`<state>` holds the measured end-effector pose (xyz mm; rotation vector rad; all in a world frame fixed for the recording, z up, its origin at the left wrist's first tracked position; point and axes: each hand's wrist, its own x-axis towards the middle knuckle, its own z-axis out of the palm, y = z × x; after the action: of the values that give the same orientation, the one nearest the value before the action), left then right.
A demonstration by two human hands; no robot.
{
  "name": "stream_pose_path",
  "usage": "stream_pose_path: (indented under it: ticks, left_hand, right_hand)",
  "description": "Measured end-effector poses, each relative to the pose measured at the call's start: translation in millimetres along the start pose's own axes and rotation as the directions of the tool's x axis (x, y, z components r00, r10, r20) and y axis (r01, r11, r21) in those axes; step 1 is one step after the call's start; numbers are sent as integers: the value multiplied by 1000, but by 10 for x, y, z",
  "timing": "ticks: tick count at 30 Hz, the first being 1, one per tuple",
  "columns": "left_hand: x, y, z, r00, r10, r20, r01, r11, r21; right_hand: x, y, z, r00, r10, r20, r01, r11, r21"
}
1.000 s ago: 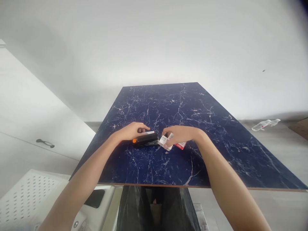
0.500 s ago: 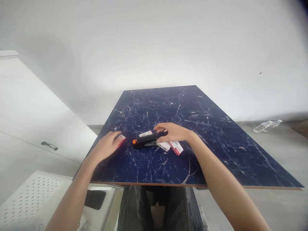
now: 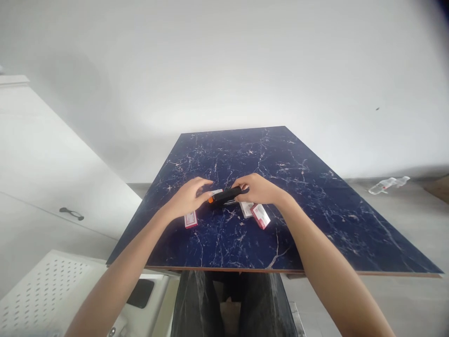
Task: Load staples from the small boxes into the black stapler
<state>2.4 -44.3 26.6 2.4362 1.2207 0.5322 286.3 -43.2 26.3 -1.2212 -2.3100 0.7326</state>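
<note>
A black stapler with an orange end (image 3: 225,194) is lifted a little above the dark blue marbled table (image 3: 315,220). My right hand (image 3: 258,189) is closed round its right end. My left hand (image 3: 187,198) reaches to its orange end, fingers curved and touching it. Small red and white boxes lie around: one (image 3: 190,219) below my left hand, two (image 3: 260,216) under my right wrist, and one (image 3: 216,192) partly hidden behind the stapler.
A white cabinet with a dark handle (image 3: 71,213) stands at the left. A white perforated surface (image 3: 38,290) and a black phone (image 3: 140,293) sit at the lower left. A clear plastic bottle (image 3: 387,183) lies on the floor at right.
My right hand has closed on the stapler and raised it. My left hand let go of a small box, now lying on the table, and came to the stapler's orange end.
</note>
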Motion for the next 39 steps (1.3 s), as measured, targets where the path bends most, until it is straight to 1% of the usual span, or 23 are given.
stream_pose_path:
  ticks: [1,3,5,6,8,11,13,15,18,19,20,22,23,25,27,28,29,31,32,34,35,37,39]
  left_hand:
    - [102,35,-4,996,63,64,-63,998,-2]
    - [248,77,25,968,148,203,-153,988,6]
    - [311,72,98,950,171,263,-188,982,39]
    - [317,56,144,953,172,251,-193,979,60]
    - [299,12,239,967,188,174,-207,974,97]
    - [266,-40,351,970,235,66,-241,964,113]
    - [268,-52,399,972,235,20,-236,966,108]
    - [283,-50,431,978,209,-5,-208,973,97]
    - [292,-47,454,983,184,-8,-182,979,94]
    - [286,-54,453,982,186,-11,-184,978,103]
    - [277,-66,448,981,192,-11,-189,976,110]
    - [255,-110,428,980,200,8,-199,974,105]
    - [246,-139,417,979,201,29,-202,975,91]
    - [236,-198,401,980,186,68,-189,981,44]
    - [239,-241,403,985,162,62,-163,987,6]
    - [245,-254,411,987,156,41,-156,988,-6]
    - [252,-261,420,988,157,14,-156,988,-15]
    - [266,-267,435,984,174,-39,-175,984,-19]
    - [273,-271,439,982,179,-56,-181,983,-25]
    - [284,-297,434,983,166,-74,-171,984,-57]
    - [291,-317,428,985,157,-71,-162,984,-79]
    - [304,-368,416,988,143,-51,-148,982,-120]
    - [320,-414,410,990,139,-34,-143,980,-142]
  right_hand:
    - [6,17,-29,1000,21,-1,-21,1000,-10]
    - [-24,33,-89,998,70,5,-70,997,-16]
    - [-146,16,-123,991,134,-30,-135,991,-19]
    - [-245,-6,-118,983,169,-66,-171,985,-24]
    - [-496,-71,-50,961,231,-151,-242,969,-58]
    - [-853,-190,162,936,314,-157,-336,932,-137]
    - [-972,-269,305,914,353,-202,-385,911,-146]
    - [-981,-345,405,915,326,-238,-362,924,-123]
    - [-922,-441,479,938,203,-281,-247,960,-133]
    - [-922,-465,499,931,178,-318,-235,960,-152]
    - [-941,-482,523,912,178,-370,-253,953,-167]
    - [-1028,-499,590,846,246,-474,-354,923,-153]
    - [-1077,-498,630,814,300,-498,-409,904,-125]
    - [-1131,-481,704,800,365,-475,-452,889,-78]
    - [-1063,-442,736,785,392,-479,-463,885,-35]
    - [-980,-410,727,770,400,-497,-469,883,-16]
    - [-873,-366,696,770,403,-494,-469,883,-11]
    - [-646,-238,573,836,392,-383,-443,895,-50]
    - [-555,-153,488,850,382,-362,-435,897,-75]
    - [-466,45,312,860,322,-395,-406,902,-149]
    - [-472,147,236,856,300,-421,-402,898,-178]
    - [-556,318,138,810,356,-465,-473,867,-160]
    - [-669,397,115,776,354,-522,-492,857,-150]
